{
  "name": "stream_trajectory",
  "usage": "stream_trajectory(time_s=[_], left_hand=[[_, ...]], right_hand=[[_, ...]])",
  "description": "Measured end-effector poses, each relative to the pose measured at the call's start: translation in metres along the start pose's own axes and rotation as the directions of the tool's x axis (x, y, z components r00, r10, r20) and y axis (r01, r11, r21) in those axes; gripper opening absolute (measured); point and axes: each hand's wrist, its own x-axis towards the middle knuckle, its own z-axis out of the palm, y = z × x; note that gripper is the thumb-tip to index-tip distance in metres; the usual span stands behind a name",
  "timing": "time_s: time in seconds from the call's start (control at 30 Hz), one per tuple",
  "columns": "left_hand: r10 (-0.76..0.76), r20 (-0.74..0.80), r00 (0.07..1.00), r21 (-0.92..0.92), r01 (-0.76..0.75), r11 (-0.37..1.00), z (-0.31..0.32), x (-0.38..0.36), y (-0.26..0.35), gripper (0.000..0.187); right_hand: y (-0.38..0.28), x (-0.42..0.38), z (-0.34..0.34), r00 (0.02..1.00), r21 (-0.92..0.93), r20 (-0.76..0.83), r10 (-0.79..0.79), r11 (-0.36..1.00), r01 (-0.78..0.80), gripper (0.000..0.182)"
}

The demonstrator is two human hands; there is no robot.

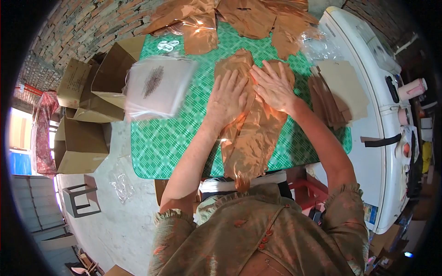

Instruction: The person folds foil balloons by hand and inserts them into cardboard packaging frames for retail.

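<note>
Both hands, left (pixel 226 99) and right (pixel 275 86), lie flat side by side on a bag (pixel 251 133) at the middle of the surface (pixel 161 142). A plastic stack (pixel 156 87) sits to their left, card sheets (pixel 338 92) to their right, more bags (pixel 230 18) behind. Boxes (pixel 83 119) stand on the floor, left of the surface.

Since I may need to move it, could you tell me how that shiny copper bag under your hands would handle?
The copper bag probably flops: it drapes over the table edge. Its glossy creases suggest it is light and slippery.
</note>
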Motion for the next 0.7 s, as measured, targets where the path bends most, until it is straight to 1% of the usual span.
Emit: stream_trajectory(time_s=[0.03,0.1,0.13,0.23,0.33,0.4,0.5,0.7], left_hand=[[-0.001,-0.003,1.0,0.005,0.001,1.0,-0.001,0.0,0.001,0.056],[0.008,-0.077,0.997,0.0,-0.008,1.0,-0.005,0.0,0.003,0.056],[0.011,-0.112,0.994,-0.002,-0.012,1.0,-0.008,0.0,0.004,0.056],[0.034,-0.151,0.988,-0.002,-0.034,0.999,-0.012,-0.001,0.005,0.055],[0.034,-0.015,0.999,-0.003,-0.034,0.999,-0.008,-0.001,0.004,0.054],[0.034,-0.009,0.999,-0.031,-0.034,0.999,-0.005,-0.001,0.003,0.053],[0.032,-0.005,0.999,-0.043,-0.032,0.999,-0.005,0.0,0.002,0.053],[0.038,-0.001,0.999,-0.003,-0.038,0.999,-0.007,0.0,0.002,0.053]], right_hand=[[0.002,0.002,0.0,1.0,0.006,0.009,0.002,1.0,-0.002,0.064],[0.004,0.004,-0.001,1.0,0.021,0.029,0.006,1.0,-0.007,0.064],[0.004,0.004,0.002,1.0,0.012,0.012,0.0,1.0,0.0,0.064],[0.005,0.004,0.009,1.0,-0.016,-0.022,-0.016,1.0,0.016,0.064],[0.004,0.003,0.01,1.0,-0.025,-0.024,-0.017,1.0,0.016,0.063],[0.004,0.004,0.008,1.0,-0.009,-0.019,-0.017,1.0,0.017,0.062],[0.01,0.009,0.008,0.998,-0.068,-0.035,-0.053,0.996,0.051,0.061],[0.023,0.044,0.018,0.984,-0.002,-0.173,-0.041,0.999,0.041,0.059]])
